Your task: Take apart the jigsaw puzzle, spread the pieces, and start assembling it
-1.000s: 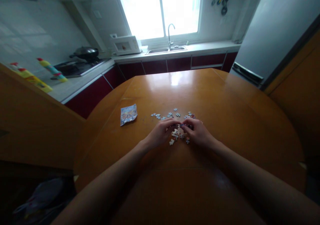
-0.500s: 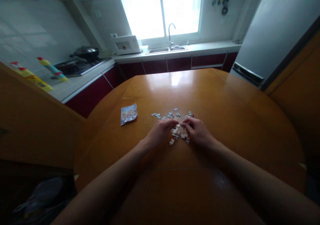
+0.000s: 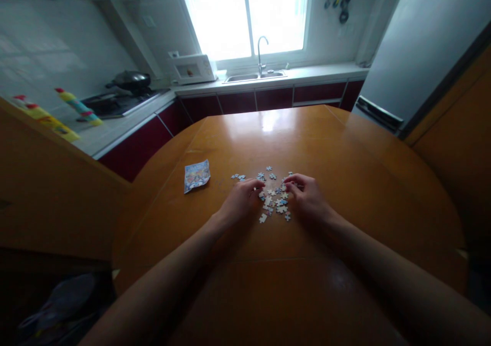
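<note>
Several small jigsaw pieces lie scattered on the round wooden table. My left hand rests just left of the pile, fingers curled, thumb and forefinger pinched at a piece near its upper left. My right hand sits on the pile's right side, fingers bent, tips closed over pieces at the upper right. What each pinch holds is too small to name. A few loose pieces lie farther back.
A small printed packet lies on the table to the left. Behind are a counter with a sink, a microwave, a stove with a pan, bottles and a grey fridge.
Both hands have drawn apart from the pile's middle and moved slightly away from me, uncovering more pieces between them.
</note>
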{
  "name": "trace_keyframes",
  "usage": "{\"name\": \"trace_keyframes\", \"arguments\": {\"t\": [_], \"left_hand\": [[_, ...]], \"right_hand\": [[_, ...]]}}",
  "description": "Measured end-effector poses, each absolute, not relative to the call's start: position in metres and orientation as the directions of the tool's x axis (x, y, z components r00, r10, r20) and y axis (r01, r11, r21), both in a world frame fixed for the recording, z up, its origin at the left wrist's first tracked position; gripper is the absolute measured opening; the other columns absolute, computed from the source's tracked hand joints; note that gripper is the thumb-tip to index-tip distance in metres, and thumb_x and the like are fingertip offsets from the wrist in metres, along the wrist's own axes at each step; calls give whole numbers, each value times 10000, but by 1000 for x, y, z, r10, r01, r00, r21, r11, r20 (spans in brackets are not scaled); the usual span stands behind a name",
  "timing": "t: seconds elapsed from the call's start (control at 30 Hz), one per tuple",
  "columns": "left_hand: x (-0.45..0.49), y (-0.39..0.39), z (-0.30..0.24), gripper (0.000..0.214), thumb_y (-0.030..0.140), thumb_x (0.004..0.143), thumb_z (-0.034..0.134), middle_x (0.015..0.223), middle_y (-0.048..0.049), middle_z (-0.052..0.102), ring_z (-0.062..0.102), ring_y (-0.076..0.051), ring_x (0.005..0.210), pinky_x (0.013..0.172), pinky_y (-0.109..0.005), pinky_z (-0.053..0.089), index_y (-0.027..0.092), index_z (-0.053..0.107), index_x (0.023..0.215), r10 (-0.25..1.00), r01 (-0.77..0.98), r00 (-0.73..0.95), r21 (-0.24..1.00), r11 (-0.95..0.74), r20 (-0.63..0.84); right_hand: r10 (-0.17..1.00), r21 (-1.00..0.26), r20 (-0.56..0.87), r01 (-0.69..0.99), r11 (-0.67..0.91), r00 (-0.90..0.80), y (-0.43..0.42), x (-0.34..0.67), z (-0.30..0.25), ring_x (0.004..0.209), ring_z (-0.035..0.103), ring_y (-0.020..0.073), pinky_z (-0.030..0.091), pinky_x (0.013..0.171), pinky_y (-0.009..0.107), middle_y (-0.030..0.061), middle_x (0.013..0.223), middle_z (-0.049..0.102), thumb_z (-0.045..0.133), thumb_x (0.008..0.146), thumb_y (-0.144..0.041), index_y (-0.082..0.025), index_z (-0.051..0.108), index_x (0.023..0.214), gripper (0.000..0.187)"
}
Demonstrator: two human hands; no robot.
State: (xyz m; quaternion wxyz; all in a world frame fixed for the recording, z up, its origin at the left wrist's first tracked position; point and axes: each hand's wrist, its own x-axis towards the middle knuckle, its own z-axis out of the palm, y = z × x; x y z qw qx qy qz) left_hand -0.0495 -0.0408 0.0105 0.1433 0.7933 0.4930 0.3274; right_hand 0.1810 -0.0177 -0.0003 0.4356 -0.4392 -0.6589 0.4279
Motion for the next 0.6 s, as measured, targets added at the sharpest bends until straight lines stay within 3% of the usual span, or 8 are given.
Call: {"name": "trace_keyframes", "arguments": {"t": [0.17,0.27,0.4,0.6], "left_hand": [[-50,-40,9,264,57,909,508,997,-77,749,698,-177,896,849,-338,559,175,730,989,855,645,328,567,-513,402],[-49,-40,9,275,18,863,530,1084,-87,723,683,-184,987,905,-359,552,182,733,951,828,615,358,559,-556,431],[-47,-40,9,247,51,899,530,1095,-89,712,672,-180,1019,923,-356,542,182,732,952,826,599,340,574,-559,450],[-49,-40,13,165,188,969,539,869,-48,721,667,-149,754,703,-276,536,172,704,964,877,634,229,620,-463,421]], "right_hand": [[954,-957,210,153,245,-213,-11,186,2,685,625,178,472,638,304,68,760,714,554,902,-379,-154,684,910,261],[952,-956,226,143,258,-207,-6,190,3,772,649,192,482,681,317,91,858,734,548,872,-309,-150,685,961,228],[943,-955,230,130,266,-240,-2,193,5,884,659,205,491,752,335,113,975,743,539,799,-210,-145,684,1011,265],[952,-977,178,66,200,-249,-8,191,9,706,614,159,459,615,298,126,998,757,588,794,-269,-145,662,1052,296]]}}
